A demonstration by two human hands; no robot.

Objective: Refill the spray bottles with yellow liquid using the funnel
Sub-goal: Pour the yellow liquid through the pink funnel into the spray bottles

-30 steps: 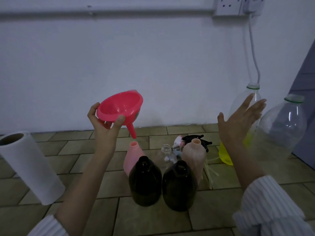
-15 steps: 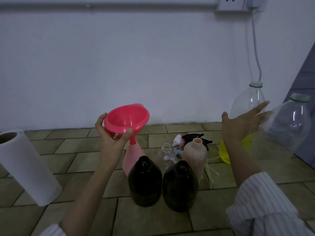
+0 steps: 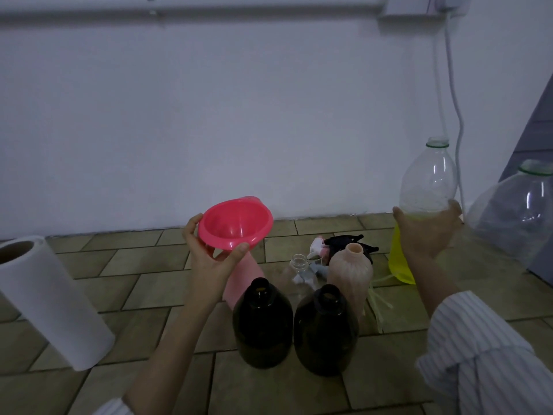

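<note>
Both hands are busy: the left hand [image 3: 214, 259] pinches the rim of the pink funnel [image 3: 235, 223], keeping its spout seated in the pink spray bottle [image 3: 244, 281] so it stays upright for pouring, while the right hand [image 3: 428, 232] wraps around the large clear bottle of yellow liquid [image 3: 425, 205], probably to lift it. Two dark bottles [image 3: 262, 324], uncapped, wait at the front of the tiled floor [image 3: 149, 265], apparently next in line.

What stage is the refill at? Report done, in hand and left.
Done: spray heads lie off behind the open bottles. In hand: the left hand holds the pink funnel over the pink bottle; the right hand grips the big bottle of yellow liquid. Left: all pouring; no yellow shows in the clear small bottle, the others are opaque.
</note>
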